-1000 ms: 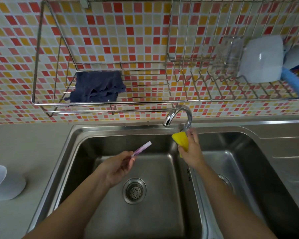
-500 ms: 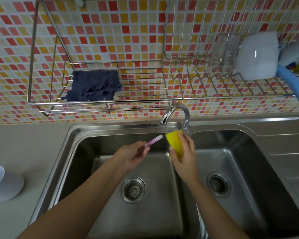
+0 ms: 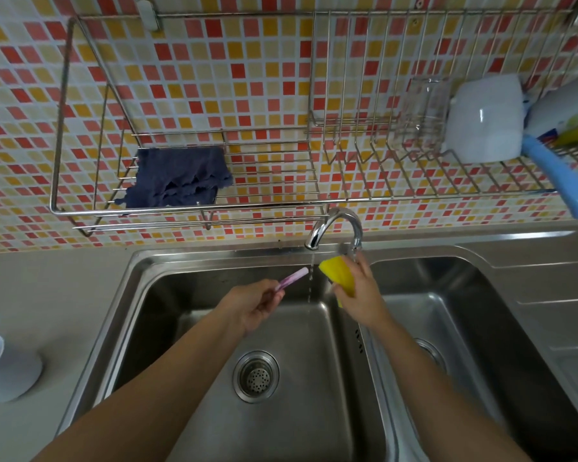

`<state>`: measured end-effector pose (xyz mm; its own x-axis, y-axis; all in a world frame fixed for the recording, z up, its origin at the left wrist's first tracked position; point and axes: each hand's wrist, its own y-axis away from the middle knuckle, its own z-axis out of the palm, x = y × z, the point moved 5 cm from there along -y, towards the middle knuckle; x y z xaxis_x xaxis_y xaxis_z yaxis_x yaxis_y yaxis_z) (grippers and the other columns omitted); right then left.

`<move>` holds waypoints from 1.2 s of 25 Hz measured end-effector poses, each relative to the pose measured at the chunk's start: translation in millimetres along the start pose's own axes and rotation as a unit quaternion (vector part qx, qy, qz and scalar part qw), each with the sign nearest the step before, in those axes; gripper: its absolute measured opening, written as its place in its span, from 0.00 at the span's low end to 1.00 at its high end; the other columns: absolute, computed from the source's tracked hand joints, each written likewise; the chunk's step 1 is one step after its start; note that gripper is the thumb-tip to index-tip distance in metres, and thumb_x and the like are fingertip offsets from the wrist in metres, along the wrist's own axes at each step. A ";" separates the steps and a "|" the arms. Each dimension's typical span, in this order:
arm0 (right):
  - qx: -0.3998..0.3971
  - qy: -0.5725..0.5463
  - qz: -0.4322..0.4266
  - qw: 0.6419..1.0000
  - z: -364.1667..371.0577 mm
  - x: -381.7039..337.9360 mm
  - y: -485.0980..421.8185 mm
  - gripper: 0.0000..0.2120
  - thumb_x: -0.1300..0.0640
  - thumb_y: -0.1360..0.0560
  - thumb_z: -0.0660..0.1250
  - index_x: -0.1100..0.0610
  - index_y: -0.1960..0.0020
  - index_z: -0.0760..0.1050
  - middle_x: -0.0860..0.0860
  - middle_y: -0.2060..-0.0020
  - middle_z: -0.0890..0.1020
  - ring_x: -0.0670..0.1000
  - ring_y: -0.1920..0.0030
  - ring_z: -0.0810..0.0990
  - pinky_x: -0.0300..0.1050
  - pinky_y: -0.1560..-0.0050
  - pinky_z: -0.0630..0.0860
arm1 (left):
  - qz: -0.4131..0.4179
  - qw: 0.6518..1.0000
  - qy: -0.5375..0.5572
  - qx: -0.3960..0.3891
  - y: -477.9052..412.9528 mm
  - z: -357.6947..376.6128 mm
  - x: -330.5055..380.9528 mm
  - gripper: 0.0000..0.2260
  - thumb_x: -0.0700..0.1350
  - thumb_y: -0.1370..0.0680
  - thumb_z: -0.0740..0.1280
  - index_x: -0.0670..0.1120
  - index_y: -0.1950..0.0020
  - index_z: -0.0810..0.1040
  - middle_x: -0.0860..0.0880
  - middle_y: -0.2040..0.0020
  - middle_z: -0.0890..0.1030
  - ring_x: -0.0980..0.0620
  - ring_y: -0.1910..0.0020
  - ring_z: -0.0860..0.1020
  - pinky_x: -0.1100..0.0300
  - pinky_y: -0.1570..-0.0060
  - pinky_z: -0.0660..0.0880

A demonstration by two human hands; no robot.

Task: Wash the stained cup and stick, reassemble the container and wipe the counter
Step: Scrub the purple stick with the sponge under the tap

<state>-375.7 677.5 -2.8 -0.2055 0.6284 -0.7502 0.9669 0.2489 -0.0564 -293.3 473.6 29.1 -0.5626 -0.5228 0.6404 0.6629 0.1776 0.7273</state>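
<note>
My left hand [image 3: 254, 306] pinches a pink-purple stick [image 3: 292, 277] over the left sink basin [image 3: 214, 388], its tip just left of a thin stream of water from the chrome tap [image 3: 336, 228]. My right hand [image 3: 359, 295] grips a yellow cup [image 3: 337, 275] just right of the stream, fingertips near the tap's base. A white lid or container part [image 3: 4, 368] lies on the counter at the far left. A dark blue cloth [image 3: 177, 181] lies in the wire rack.
The wall-mounted wire rack [image 3: 194, 208] hangs above the sink, holding a clear glass [image 3: 424, 111], a white container [image 3: 484, 121], a blue-handled tool [image 3: 561, 181] and a bottle at the right. The right basin [image 3: 481, 328] and a drainboard lie to the right.
Water now runs from the tap. Both hands have come closer together under the spout, the stick rising toward the stream and the yellow cup shifting slightly left.
</note>
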 end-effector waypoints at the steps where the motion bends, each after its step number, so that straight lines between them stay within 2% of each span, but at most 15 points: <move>1: -0.018 0.014 -0.008 1.000 1.1 2.8 -5.2 0.33 0.58 0.26 0.67 0.57 0.25 0.56 0.53 0.24 0.50 0.56 0.24 0.52 0.49 0.27 0.56 | 0.002 1.000 0.001 0.003 -0.5 -2.2 0.8 0.05 0.35 0.25 0.67 0.33 0.52 0.78 0.41 0.65 0.79 0.56 0.77 0.78 0.68 0.77 0.76; 4: -0.032 0.024 -0.016 0.999 3.2 6.1 -10.8 0.34 0.57 0.26 0.67 0.59 0.25 0.54 0.51 0.23 0.50 0.53 0.24 0.51 0.49 0.26 0.55 | 0.008 1.000 0.007 0.009 -0.3 -4.9 2.7 0.04 0.34 0.25 0.66 0.33 0.52 0.78 0.41 0.65 0.78 0.56 0.77 0.78 0.68 0.77 0.76; 8: -0.016 -0.005 -0.005 1.000 5.0 10.0 1.3 0.34 0.55 0.25 0.67 0.55 0.25 0.55 0.49 0.23 0.44 0.53 0.24 0.51 0.49 0.27 0.57 | 0.003 1.000 0.004 0.007 2.8 -3.7 -0.6 0.04 0.34 0.25 0.66 0.33 0.53 0.78 0.41 0.64 0.78 0.55 0.73 0.78 0.68 0.75 0.77; 10: 0.025 -0.022 -0.046 0.998 5.0 -1.4 14.1 0.32 0.53 0.26 0.66 0.53 0.26 0.57 0.49 0.24 0.49 0.53 0.25 0.53 0.51 0.28 0.61 | 0.004 1.000 0.005 0.004 4.3 -1.6 -0.8 0.03 0.34 0.25 0.66 0.34 0.55 0.78 0.41 0.64 0.78 0.54 0.71 0.78 0.68 0.75 0.78; 12: 0.075 -0.050 -0.084 0.992 5.3 -20.5 28.1 0.30 0.51 0.26 0.65 0.53 0.27 0.60 0.51 0.26 0.58 0.50 0.28 0.60 0.46 0.33 0.65 | 0.009 1.000 0.006 -0.001 3.8 5.3 -0.4 0.03 0.33 0.24 0.65 0.34 0.57 0.77 0.41 0.65 0.77 0.55 0.75 0.78 0.68 0.76 0.77; 14: 0.090 -0.062 -0.109 0.988 7.4 -41.3 35.2 0.28 0.50 0.26 0.64 0.55 0.29 0.64 0.52 0.31 0.64 0.47 0.32 0.64 0.39 0.36 0.64 | 0.017 1.000 0.011 -0.008 2.7 17.3 1.0 0.05 0.32 0.24 0.64 0.35 0.60 0.76 0.41 0.65 0.76 0.57 0.80 0.77 0.69 0.79 0.75; 17: 0.095 -0.044 -0.140 0.985 8.9 -52.5 35.1 0.25 0.49 0.25 0.61 0.56 0.30 0.67 0.55 0.34 0.68 0.46 0.34 0.64 0.33 0.35 0.60 | 0.012 1.000 -0.004 -0.026 0.5 34.5 1.3 0.07 0.32 0.24 0.64 0.36 0.62 0.76 0.42 0.65 0.76 0.57 0.81 0.77 0.69 0.80 0.74; 20: 0.120 -0.047 -0.093 0.987 3.1 -47.8 31.2 0.24 0.53 0.24 0.62 0.56 0.29 0.65 0.58 0.33 0.68 0.50 0.36 0.67 0.43 0.36 0.66 | -0.011 0.998 -0.021 -0.057 1.6 42.5 0.5 0.05 0.34 0.23 0.63 0.35 0.58 0.77 0.42 0.65 0.78 0.57 0.78 0.78 0.70 0.78 0.75; 23: 0.106 -0.015 -0.134 0.985 4.6 -51.0 31.1 0.24 0.53 0.24 0.62 0.56 0.29 0.66 0.58 0.34 0.70 0.51 0.36 0.67 0.47 0.35 0.68 | -0.015 0.998 -0.021 -0.062 4.0 41.8 3.5 0.07 0.34 0.23 0.63 0.35 0.60 0.77 0.44 0.71 0.79 0.57 0.80 0.77 0.71 0.78 0.74; 25: 0.121 -0.035 -0.104 0.987 3.5 -50.7 28.5 0.25 0.53 0.25 0.62 0.55 0.29 0.65 0.58 0.34 0.69 0.54 0.36 0.68 0.51 0.36 0.70 | -0.018 0.998 -0.018 -0.063 7.5 41.9 5.8 0.07 0.34 0.23 0.62 0.35 0.60 0.76 0.43 0.71 0.78 0.57 0.81 0.76 0.71 0.79 0.74; 28: 0.103 -0.020 -0.113 0.988 7.5 -56.3 31.6 0.25 0.55 0.24 0.62 0.56 0.28 0.64 0.57 0.33 0.69 0.53 0.35 0.68 0.49 0.36 0.69 | -0.020 0.997 -0.013 -0.067 11.9 41.6 9.7 0.09 0.34 0.22 0.62 0.35 0.61 0.76 0.43 0.73 0.78 0.57 0.81 0.76 0.71 0.78 0.74; 30: 0.123 -0.034 -0.088 0.988 6.1 -52.4 29.9 0.25 0.57 0.23 0.63 0.55 0.28 0.63 0.57 0.32 0.68 0.53 0.35 0.68 0.51 0.36 0.70 | -0.027 0.997 -0.011 -0.067 15.6 41.3 11.2 0.08 0.34 0.22 0.62 0.34 0.60 0.76 0.42 0.68 0.77 0.56 0.79 0.76 0.71 0.77 0.74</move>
<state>-335.2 647.5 30.8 -0.3712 0.5381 -0.7567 0.9263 0.1579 -0.3421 -309.6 504.9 57.8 -0.6082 -0.5106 0.6078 0.6907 0.0370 0.7222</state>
